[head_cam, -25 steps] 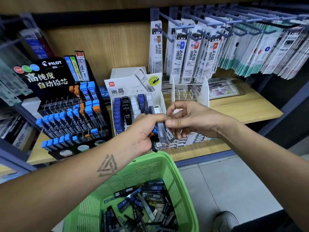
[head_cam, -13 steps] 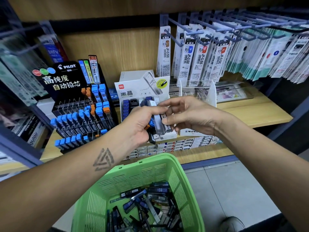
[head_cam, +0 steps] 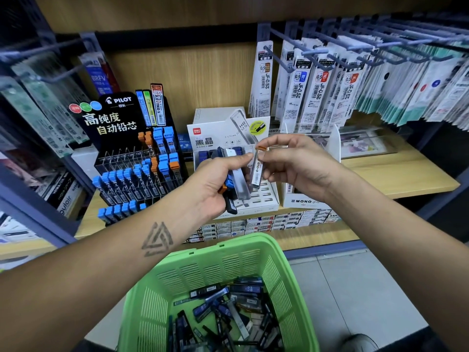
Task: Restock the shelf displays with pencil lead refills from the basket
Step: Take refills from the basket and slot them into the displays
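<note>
My left hand (head_cam: 215, 184) grips a bundle of lead refill cases (head_cam: 237, 184) with blue, orange and dark caps, held in front of the white Deli display box (head_cam: 266, 199). My right hand (head_cam: 294, 163) pinches one clear refill case with an orange cap (head_cam: 257, 166), just right of the bundle. The black Pilot display (head_cam: 132, 158) stands at the left with blue and orange capped refills in its slots. Below my arms, the green basket (head_cam: 284, 270) holds several loose refill cases (head_cam: 228, 308).
A white Mono display (head_cam: 304, 201) stands behind my right hand. Hanging refill packs (head_cam: 317, 87) fill the hooks at the upper right. Rows of small boxes (head_cam: 253, 224) line the wooden shelf's front edge. Grey floor tiles (head_cam: 355, 288) lie to the right of the basket.
My right hand has pulled one orange-capped case out of the bundle and lifted it slightly to the right. The view has moved closer to the shelf.
</note>
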Motion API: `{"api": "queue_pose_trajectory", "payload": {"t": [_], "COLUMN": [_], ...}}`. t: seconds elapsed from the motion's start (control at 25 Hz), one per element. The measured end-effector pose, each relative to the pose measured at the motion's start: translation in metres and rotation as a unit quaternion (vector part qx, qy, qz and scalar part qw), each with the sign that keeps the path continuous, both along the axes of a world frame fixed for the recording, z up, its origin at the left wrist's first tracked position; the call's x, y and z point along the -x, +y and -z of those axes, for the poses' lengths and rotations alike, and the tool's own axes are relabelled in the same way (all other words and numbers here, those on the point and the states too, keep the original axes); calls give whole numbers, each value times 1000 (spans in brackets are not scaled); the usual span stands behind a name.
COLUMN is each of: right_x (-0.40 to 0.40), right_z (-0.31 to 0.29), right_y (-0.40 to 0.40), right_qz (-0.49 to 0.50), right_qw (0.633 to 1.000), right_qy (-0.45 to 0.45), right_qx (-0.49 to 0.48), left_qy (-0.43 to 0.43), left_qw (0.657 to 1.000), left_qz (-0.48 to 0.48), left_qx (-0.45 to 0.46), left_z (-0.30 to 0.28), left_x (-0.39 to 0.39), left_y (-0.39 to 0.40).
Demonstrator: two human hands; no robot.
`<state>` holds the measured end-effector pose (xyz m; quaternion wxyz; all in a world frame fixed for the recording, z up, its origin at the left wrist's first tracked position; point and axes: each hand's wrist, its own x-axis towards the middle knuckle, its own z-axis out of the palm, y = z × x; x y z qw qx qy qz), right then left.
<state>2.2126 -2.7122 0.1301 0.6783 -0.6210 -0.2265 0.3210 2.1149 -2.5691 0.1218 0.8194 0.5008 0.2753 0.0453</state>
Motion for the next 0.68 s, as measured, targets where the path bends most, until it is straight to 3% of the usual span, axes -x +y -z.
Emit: {"api": "queue_pose_trajectory", "payload": {"t": [0.28,0.4,0.52,0.68], "right_x": [-1,9,29,45], "right_z": [0,0,2,13], "right_y": [9,28,56,90], "right_qz": [42,33,12,6], "right_qw": [999,998,983,893], "right_qy": [-7,-57,-181,-438], "right_qx": [-26,-17,39,99], "left_qy": [22,35,46,57], "left_qw": [1000,999,997,994], "left_qz": [-3,-34,-54,-88], "left_qx": [15,9,-12,-24], "left_z": [-25,-31,-30,-31], "left_x": [11,25,42,64], "left_y": [22,45,69,89]}}
